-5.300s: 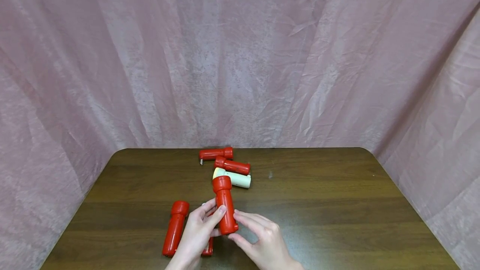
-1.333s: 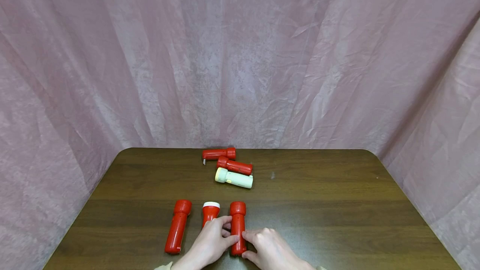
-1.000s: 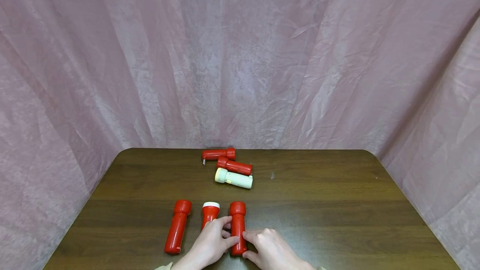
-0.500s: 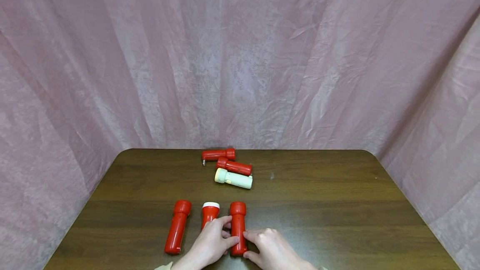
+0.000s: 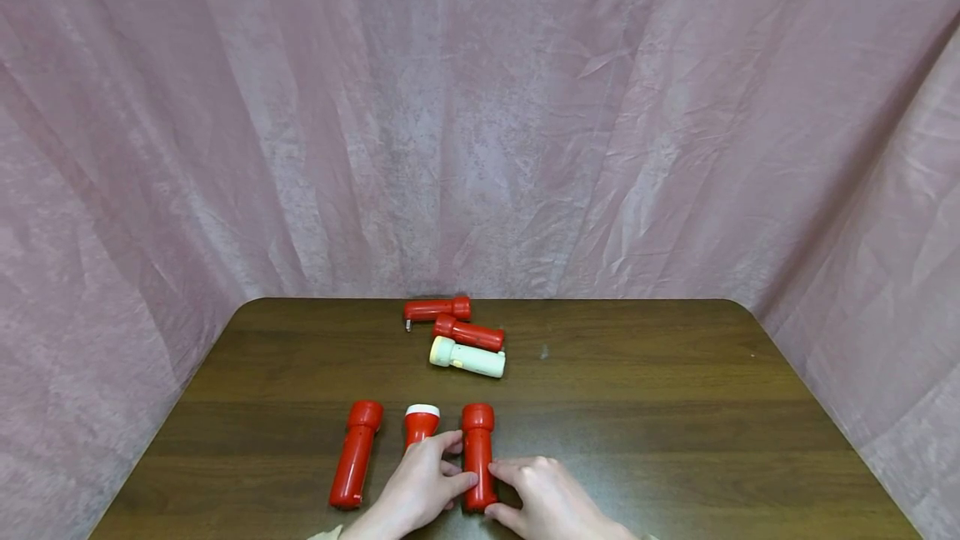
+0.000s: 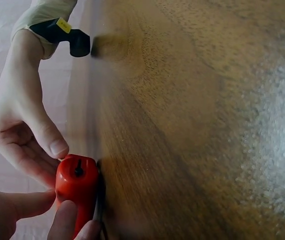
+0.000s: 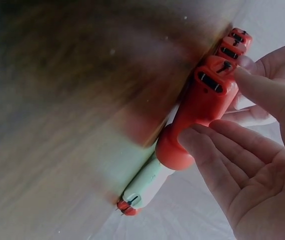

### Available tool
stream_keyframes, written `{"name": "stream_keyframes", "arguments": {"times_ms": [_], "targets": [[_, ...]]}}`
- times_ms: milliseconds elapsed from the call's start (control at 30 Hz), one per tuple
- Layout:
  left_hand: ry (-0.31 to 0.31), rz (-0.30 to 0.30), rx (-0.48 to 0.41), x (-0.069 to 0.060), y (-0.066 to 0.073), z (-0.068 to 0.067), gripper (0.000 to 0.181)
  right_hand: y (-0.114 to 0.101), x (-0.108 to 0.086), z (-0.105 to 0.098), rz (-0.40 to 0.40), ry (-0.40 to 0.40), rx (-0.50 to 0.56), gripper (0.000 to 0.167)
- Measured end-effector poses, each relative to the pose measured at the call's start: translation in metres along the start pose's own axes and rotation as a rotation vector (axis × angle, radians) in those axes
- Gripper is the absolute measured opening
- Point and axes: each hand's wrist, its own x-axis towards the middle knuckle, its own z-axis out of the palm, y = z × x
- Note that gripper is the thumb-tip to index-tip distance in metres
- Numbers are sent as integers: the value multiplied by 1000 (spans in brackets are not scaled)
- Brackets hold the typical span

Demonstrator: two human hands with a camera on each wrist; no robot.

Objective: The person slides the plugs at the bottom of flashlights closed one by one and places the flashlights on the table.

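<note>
A pink curtain point(image 5: 480, 123) is being seen behind a brown table point(image 5: 675, 415). The right hand point(image 5: 543, 494), fingers mostly straight, is just being rested against one side of a red flashlight point(image 5: 480, 450), which is being pinched from the other side by the left hand point(image 5: 423, 482). It's glossy, being laid lengthwise near the front, fat head point(image 5: 477, 417) pointing away. A small black slot point(image 7: 211, 81) is being shown at the butt end.

The near-right red flashlight point(image 5: 479, 450) looks like smooth, glossy plastic; the pale green flashlight point(image 5: 477, 359), farther off, appears more matt. The bench point(image 5: 675, 415) has dark wood grain with a soft sheen, and the far curtain point(image 5: 480, 115) is wrinkled, velvety cloth.
</note>
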Motion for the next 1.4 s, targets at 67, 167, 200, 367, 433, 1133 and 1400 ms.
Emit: {"name": "stream_keyframes", "arguments": {"times_ms": [67,167,200,367,433,1133,1400], "targets": [[5,5,-4,-1,0,-1,62,0,0,-1,4,5,7,20],[14,22,-10,-1,1,-2,62,0,-1,-2,5,23,4,24],[17,27,-11,-1,1,-2,63,-1,-1,-3,10,27,-1,27],[55,70,43,-2,7,-8,65,-1,-3,-6,32,86,-88,43],[77,89,68,-2,11,-10,65,-1,-4,-8,42,122,-126,46],[281,103,-37,-1,32,-28,55,12,6,-20,73,307,-163,54],[273,101,-42,10,41,-33,58,23,21,-25,96,297,-131,56]]}}
